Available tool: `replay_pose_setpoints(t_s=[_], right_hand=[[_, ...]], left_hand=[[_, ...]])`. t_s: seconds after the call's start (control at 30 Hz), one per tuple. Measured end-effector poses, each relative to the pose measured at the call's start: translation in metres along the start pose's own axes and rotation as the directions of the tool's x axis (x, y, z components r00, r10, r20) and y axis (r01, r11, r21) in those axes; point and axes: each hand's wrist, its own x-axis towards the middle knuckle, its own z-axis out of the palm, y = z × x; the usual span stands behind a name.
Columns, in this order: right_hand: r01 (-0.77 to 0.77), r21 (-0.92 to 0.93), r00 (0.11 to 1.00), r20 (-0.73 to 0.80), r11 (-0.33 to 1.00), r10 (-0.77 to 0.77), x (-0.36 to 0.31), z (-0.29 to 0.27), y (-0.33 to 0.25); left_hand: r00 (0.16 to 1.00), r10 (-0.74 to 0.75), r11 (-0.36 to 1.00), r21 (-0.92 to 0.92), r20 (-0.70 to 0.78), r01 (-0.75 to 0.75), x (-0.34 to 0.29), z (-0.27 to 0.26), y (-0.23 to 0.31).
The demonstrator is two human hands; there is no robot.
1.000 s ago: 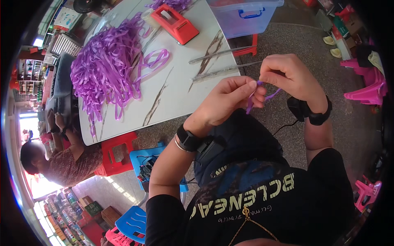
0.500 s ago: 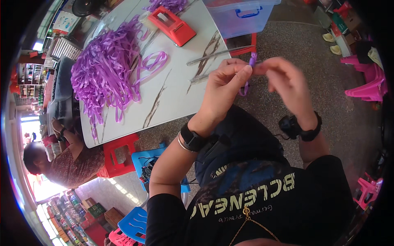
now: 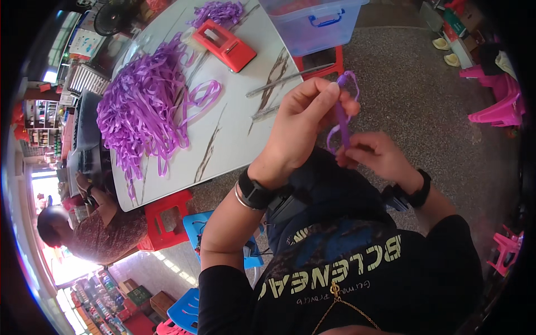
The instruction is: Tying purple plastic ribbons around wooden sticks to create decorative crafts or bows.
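Note:
Between my two hands runs a purple ribbon (image 3: 343, 124). My left hand (image 3: 304, 114) pinches its upper part between thumb and fingers, and a small loop stands out past the fingertips. Lower down and nearer my body, my right hand (image 3: 375, 158) closes its fingertips on the ribbon's lower part. Whether the ribbon is knotted under my left thumb cannot be made out. On the white marble-patterned table (image 3: 220, 131) to the left lies a large heap of purple ribbons (image 3: 142, 103), with one loop (image 3: 204, 95) spread out beside it.
A red tape dispenser (image 3: 226, 46), two thin metal rods (image 3: 273, 84) and a smaller ribbon bundle (image 3: 218, 12) are on the table. Beyond it, a clear plastic bin (image 3: 318, 28) rests on a red stool (image 3: 326, 64). Another person (image 3: 92, 229) sits at the left.
My right hand has moved down toward my body, away from my left fingertips. The ribbon now stretches between both hands, and a loop shows above the left hand's grip.

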Motion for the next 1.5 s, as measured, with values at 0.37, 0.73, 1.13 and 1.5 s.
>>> replay_pose_setpoints(t_s=[0.37,0.73,1.13,1.5], right_hand=[[0.05,-0.449,0.998,-0.018,0.892,-0.065,-0.037,-0.013,0.047],[0.155,-0.859,0.911,-0.066,0.488,-0.406,-0.016,-0.054,0.051],[0.15,-0.823,0.845,-0.181,0.548,-0.503,-0.003,-0.055,-0.001],[0.332,-0.824,0.692,-0.118,0.459,-0.712,0.013,-0.026,-0.039]], left_hand=[[0.993,0.076,0.985,-0.163,0.088,-0.061,-0.014,-0.002,0.026],[1.0,-0.02,0.975,0.221,0.0,0.019,-0.06,-0.028,0.055],[0.902,-0.345,0.616,0.663,-0.259,0.426,-0.082,-0.058,0.039],[0.958,0.248,0.233,0.968,-0.146,0.087,-0.077,-0.035,0.034]])
